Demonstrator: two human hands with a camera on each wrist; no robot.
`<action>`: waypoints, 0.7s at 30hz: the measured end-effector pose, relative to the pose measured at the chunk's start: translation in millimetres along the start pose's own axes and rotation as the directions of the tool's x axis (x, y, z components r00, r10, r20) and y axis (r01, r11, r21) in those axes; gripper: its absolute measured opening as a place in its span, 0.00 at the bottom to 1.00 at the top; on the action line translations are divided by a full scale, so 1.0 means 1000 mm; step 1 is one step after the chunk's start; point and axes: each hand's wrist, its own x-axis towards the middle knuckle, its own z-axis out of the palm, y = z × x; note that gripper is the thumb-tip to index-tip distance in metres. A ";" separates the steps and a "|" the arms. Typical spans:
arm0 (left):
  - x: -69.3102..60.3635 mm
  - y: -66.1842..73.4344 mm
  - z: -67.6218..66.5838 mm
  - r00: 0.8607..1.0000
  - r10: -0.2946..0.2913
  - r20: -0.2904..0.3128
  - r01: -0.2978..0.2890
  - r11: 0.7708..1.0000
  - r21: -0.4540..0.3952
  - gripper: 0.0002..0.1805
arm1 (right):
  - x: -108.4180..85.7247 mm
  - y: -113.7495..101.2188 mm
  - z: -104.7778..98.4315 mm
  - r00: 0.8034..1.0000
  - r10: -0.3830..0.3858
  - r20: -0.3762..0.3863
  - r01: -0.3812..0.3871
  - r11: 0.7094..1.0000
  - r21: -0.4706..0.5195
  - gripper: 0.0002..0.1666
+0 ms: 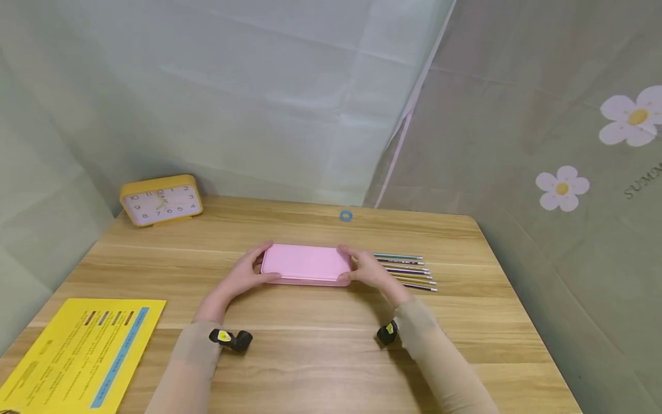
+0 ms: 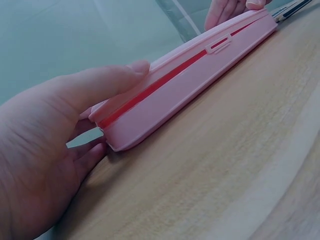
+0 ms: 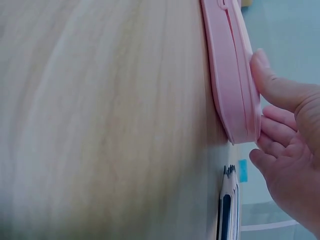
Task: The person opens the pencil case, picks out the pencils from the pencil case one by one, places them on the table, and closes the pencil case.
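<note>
A pink pencil case (image 1: 306, 261) lies flat on the wooden table, its long side toward me. My left hand (image 1: 243, 276) holds its left end, the thumb along the front edge and the fingers reaching round behind. At the opposite end my right hand (image 1: 369, 270) grips the case in the same way. In the left wrist view a red gap runs along the front of the case (image 2: 175, 95) between lid and body, with a small tab over it. Several pencils (image 1: 414, 270) lie side by side just right of the case, partly hidden by my right hand.
A blue ring (image 1: 346, 220) sits near the table's back edge. At the back left stands a yellow clock (image 1: 162, 201). A yellow printed sheet (image 1: 67, 356) lies at the front left. Curtains (image 1: 258, 103) hang close behind the table.
</note>
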 end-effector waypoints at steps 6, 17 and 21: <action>0.001 0.001 0.000 1.000 -0.004 0.002 0.004 1.000 -0.015 0.51 | -0.001 0.000 0.000 1.000 -0.001 -0.010 0.001 1.000 0.002 0.43; 0.001 0.001 0.001 1.000 -0.015 -0.008 0.015 1.000 -0.002 0.52 | 0.002 -0.003 -0.004 0.999 0.015 0.031 -0.015 1.000 -0.019 0.44; 0.002 0.001 0.002 1.000 -0.013 -0.015 0.013 1.000 0.004 0.53 | 0.002 -0.002 -0.003 0.999 0.011 0.037 -0.010 1.000 -0.021 0.45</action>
